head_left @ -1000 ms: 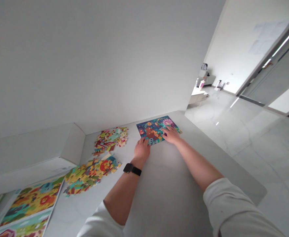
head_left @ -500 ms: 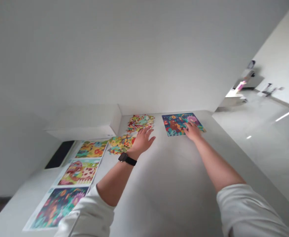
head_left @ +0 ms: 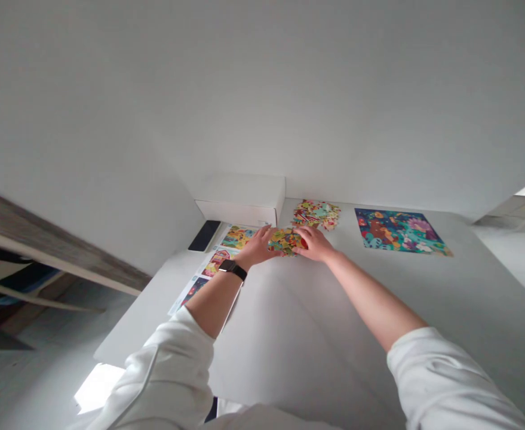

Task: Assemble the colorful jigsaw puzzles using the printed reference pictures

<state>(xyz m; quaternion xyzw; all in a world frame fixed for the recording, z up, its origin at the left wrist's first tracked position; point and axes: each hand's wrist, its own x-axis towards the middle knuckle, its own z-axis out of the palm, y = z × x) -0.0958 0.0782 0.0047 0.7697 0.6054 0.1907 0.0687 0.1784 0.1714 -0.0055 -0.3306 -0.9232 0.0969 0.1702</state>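
A heap of loose yellow-orange puzzle pieces (head_left: 285,240) lies on the white table (head_left: 316,322). My left hand (head_left: 258,246), with a black watch on the wrist, rests against the heap's left side, fingers flat and spread. On the heap's right side, my right hand (head_left: 315,242) lies with its fingers stretched over the pieces. Neither hand visibly grips a piece. A second heap of red and green pieces (head_left: 316,214) sits just behind. A finished blue puzzle (head_left: 396,232) lies to the right.
A white box (head_left: 239,197) stands against the wall behind the heaps. A sheet of coloured reference pictures (head_left: 212,260) runs along the left, and a dark phone (head_left: 204,235) lies beside it. The table's left edge drops to the floor.
Both hands left the blue puzzle and moved left to the yellow-orange heap, the left first, then the right. The view swung left as well.
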